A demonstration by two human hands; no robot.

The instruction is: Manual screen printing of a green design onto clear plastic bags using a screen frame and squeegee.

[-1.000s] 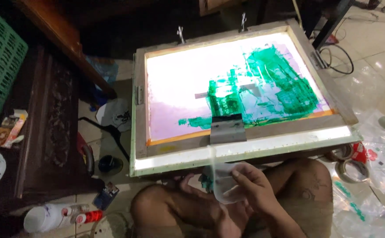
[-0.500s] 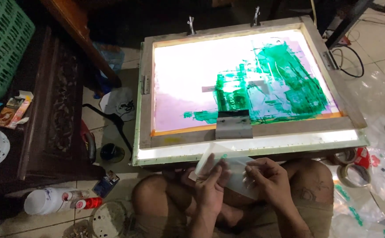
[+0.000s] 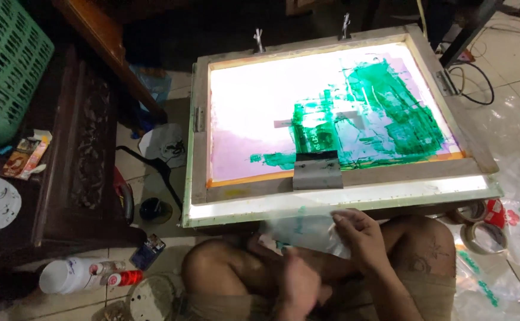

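A wooden-framed printing screen [image 3: 200, 154] lies on a lit table, its mesh smeared with green ink [image 3: 385, 122]. A grey squeegee [image 3: 317, 171] rests on the frame's near edge. Below the table edge, over my lap, my right hand [image 3: 361, 238] holds a clear plastic sheet [image 3: 304, 232] marked with green ink. My left hand [image 3: 298, 285] is blurred, lower down near my knee, close to the sheet's left part; whether it grips anything is unclear.
A dark carved wooden bench [image 3: 75, 154] stands at left with a green basket [image 3: 4, 65] behind it. White bottles [image 3: 72, 274] and a small red can lie on the floor. Tape rolls [image 3: 486, 229] and plastic sheets lie at right; a cable [image 3: 474, 83] loops by the table.
The view has shifted left and down. The plastic sheet moved from my lap up to the table edge, and my left hand dropped away from it, blurred with motion.
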